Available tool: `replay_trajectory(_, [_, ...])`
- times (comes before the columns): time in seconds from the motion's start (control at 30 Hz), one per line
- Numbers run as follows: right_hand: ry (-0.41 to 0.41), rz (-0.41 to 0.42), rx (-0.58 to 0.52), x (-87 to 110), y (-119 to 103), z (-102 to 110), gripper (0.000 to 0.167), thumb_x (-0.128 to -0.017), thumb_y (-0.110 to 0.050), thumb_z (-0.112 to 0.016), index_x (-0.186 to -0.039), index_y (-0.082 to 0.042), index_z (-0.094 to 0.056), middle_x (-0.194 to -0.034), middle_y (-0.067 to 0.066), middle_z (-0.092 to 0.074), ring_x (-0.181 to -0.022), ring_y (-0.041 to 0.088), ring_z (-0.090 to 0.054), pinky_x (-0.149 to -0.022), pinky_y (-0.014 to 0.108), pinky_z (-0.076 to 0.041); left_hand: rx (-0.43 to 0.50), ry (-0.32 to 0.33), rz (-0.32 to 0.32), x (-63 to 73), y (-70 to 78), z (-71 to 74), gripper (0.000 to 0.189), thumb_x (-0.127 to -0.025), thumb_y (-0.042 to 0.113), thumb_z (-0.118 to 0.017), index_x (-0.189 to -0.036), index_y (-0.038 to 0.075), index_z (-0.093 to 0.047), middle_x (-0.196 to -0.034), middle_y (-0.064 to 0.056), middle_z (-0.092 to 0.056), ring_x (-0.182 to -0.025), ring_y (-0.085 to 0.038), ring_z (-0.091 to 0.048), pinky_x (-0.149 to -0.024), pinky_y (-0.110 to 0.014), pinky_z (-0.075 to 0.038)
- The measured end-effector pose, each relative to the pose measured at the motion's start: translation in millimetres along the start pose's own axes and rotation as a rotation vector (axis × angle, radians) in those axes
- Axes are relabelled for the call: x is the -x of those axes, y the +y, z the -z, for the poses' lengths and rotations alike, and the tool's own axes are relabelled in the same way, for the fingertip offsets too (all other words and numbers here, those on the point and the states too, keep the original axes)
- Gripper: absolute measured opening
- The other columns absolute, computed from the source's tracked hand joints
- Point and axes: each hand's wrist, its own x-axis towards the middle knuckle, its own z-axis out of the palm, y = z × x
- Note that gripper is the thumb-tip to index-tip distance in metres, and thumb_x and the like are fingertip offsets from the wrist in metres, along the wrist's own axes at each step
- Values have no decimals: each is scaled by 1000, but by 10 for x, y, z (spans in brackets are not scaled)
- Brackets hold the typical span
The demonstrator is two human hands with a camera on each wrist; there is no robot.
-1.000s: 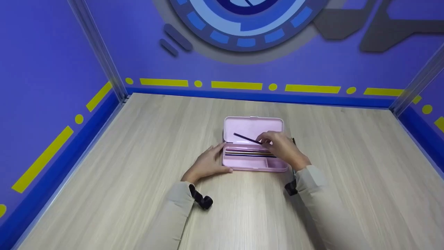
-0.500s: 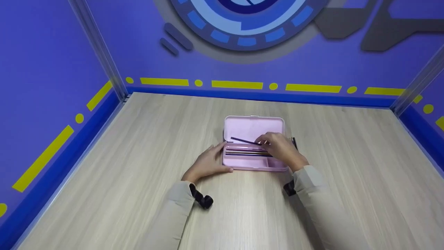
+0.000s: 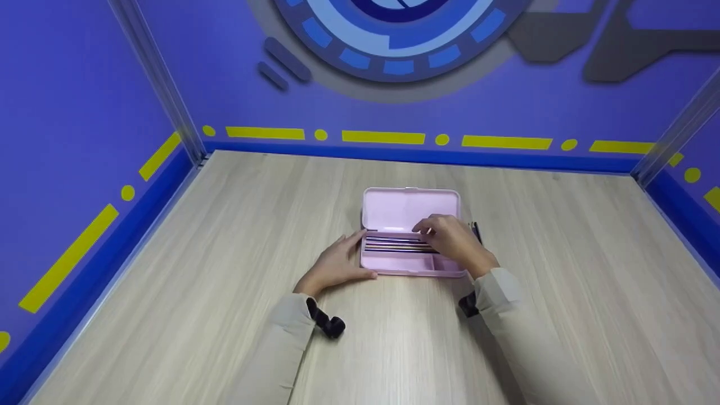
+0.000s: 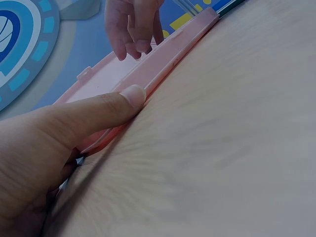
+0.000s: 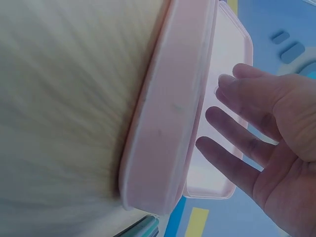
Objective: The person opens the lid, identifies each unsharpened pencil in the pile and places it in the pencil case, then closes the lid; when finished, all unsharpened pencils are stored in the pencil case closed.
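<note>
A pink pencil case (image 3: 396, 264) lies on the table with its lid (image 3: 388, 208) raised at the back. Several pencils (image 3: 388, 246) rest lengthwise in its rear compartment, dark ones among them. At the case's left end, my left hand (image 3: 334, 264) holds it, thumb (image 4: 111, 106) against the front wall and fingers round the side. Over the right part of the case hovers my right hand (image 3: 453, 239), its fingers loosely bent. The right wrist view shows nothing between those fingers (image 5: 232, 131). This hand hides the right ends of the pencils.
Just right of the case lie a few more dark, slim pencils (image 3: 476, 232), partly behind my right hand. The wooden table (image 3: 270, 225) is bounded by blue panels (image 3: 337, 112) at the back and sides.
The dark pencil held by my right hand has come down into the rear compartment, and the fingers have let it go. My left hand has stayed on the case.
</note>
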Motion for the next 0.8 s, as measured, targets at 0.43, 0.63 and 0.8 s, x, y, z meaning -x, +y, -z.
replay_trajectory(0.43, [-26,-3,-44,5,-29,77,19,-84,1,-69,-102,-1,-74,-89,11,-73,-81,22,-68,-74,38,-58,9,0,-2,3,-11,0,103,-67,46,-84,-151,21,-32,-154,-8,-35,-144,-42,-23,-118,-54,-21])
replay_trajectory(0.63, [-20,13,-56,5,-40,136,20,-84,2,-68,-103,0,-73,-91,13,-73,-82,24,-69,-75,39,-59,3,0,-15,-2,-9,4,104,-66,46,-84,-152,21,-31,-154,-7,-36,-143,-40,-25,-119,-52,-21])
replay_trajectory(0.8, [-29,-12,-54,15,-43,187,21,-84,1,-69,-105,-2,-73,-94,11,-73,-84,23,-69,-77,39,-59,-10,2,-29,-12,-3,-2,103,-67,45,-84,-151,19,-32,-153,-8,-38,-143,-38,-26,-120,-48,-19])
